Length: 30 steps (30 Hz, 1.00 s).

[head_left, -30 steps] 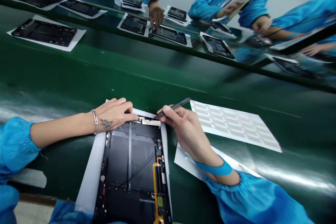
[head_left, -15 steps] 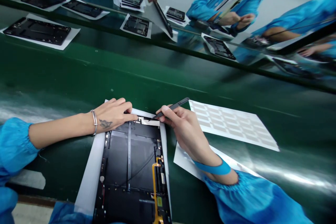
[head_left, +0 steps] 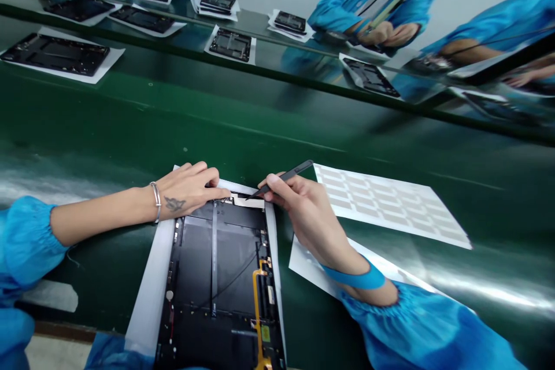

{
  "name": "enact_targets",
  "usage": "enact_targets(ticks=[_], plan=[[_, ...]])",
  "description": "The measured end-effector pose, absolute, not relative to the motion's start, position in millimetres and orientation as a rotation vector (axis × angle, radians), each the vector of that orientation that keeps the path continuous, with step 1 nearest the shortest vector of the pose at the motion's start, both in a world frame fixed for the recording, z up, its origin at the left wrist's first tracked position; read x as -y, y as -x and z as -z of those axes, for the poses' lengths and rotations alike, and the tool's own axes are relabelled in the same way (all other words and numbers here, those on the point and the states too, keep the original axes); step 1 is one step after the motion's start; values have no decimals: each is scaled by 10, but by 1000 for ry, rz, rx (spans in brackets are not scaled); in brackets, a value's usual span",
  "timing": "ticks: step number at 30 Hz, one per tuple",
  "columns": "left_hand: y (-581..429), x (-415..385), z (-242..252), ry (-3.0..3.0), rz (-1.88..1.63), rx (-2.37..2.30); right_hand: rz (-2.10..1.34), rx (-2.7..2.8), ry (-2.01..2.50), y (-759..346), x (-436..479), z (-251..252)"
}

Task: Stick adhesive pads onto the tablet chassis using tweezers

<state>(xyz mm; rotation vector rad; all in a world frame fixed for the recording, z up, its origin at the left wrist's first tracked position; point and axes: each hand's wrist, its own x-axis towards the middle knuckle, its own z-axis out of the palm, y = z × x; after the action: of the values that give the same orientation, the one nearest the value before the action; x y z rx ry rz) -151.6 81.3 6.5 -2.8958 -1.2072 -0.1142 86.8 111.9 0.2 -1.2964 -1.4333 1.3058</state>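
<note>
A black tablet housing (head_left: 234,277) with an orange flex cable (head_left: 256,295) lies on white paper (head_left: 150,295) in front of me. My left hand (head_left: 191,188) rests at its top edge, thumb and fingers pressed together by a white strip (head_left: 249,202); whether they pinch anything is hidden. My right hand (head_left: 299,202) is closed around dark tweezers (head_left: 288,174), whose tip touches or hovers just over the white strip.
A sheet of pale stickers (head_left: 390,202) lies to the right, with another white sheet (head_left: 307,266) under my right forearm. Across the green bench (head_left: 173,110), more housings (head_left: 56,55) sit on papers, and co-workers in blue sleeves work beyond.
Across the bench, a co-worker's hand and the housing it held have left the middle; a housing is now held upright at the upper left. My hands have barely moved.
</note>
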Motion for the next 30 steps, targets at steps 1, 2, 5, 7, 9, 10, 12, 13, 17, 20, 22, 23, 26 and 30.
enact_targets(ticks=[1,2,5,7,9,10,12,13,17,20,22,23,26,30], plan=[[1512,-811,-69,2898,102,1218,-1301,1435,1300,-869,-1119,-4],[1509,-810,-74,2903,89,1230,-1301,1435,1305,-870,-1120,-5],[1504,-808,-85,2928,75,1260,-1311,1426,1316,-874,-1126,-2],[1503,-810,-91,2940,77,1263,-1325,1419,1314,-874,-1132,4],[1503,-814,-96,2939,79,1256,-1333,1417,1306,-871,-1137,8],[1503,-816,-97,2936,78,1250,-1336,1420,1300,-868,-1139,9],[1505,-821,-99,2924,82,1233,-1327,1440,1285,-863,-1142,7],[1506,-823,-98,2919,86,1220,-1315,1463,1279,-862,-1143,5],[1519,-825,-95,2899,91,1193,-1203,1613,1271,-870,-1151,7],[1530,-820,-97,2885,89,1191,-1103,1726,1271,-884,-1153,14],[1534,-817,-99,2876,84,1194,-1054,1774,1264,-888,-1142,15],[1535,-816,-99,2874,81,1197,-1033,1773,1256,-886,-1131,13],[1539,-814,-97,2883,73,1201,-971,1716,1210,-857,-1074,0],[1542,-812,-96,2878,88,1188,-883,1778,1119,-783,-991,-7]])
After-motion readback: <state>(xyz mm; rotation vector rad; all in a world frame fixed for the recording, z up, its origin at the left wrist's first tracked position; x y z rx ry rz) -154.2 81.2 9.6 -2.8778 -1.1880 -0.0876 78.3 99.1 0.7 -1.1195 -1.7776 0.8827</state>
